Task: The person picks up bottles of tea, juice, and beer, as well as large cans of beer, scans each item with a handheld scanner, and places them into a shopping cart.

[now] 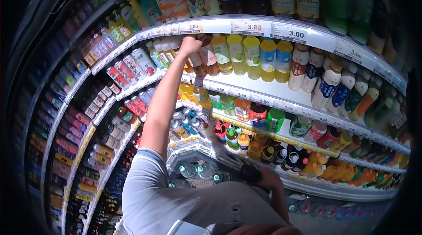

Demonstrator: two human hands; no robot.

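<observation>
My left arm stretches up to the upper drink shelf. There my left hand (191,45) is closed at the tops of the bottles, beside a pink-labelled bottle (209,56); its fingertips and anything between them are hidden. A bottle with yellow-green drink (236,54) stands upright farther right in the same row. Low in the view, in front of my grey shirt, my right hand (269,178) is in shadow, with its fingers closed round a dark rounded object (250,173) that I cannot identify.
Curved shelves of cans and bottles wrap round the left and right. A white price rail (215,24) runs just above my left hand, and another shelf edge (246,93) lies below. Large clear bottles (205,171) with green caps lie in the bottom corner of the cooler.
</observation>
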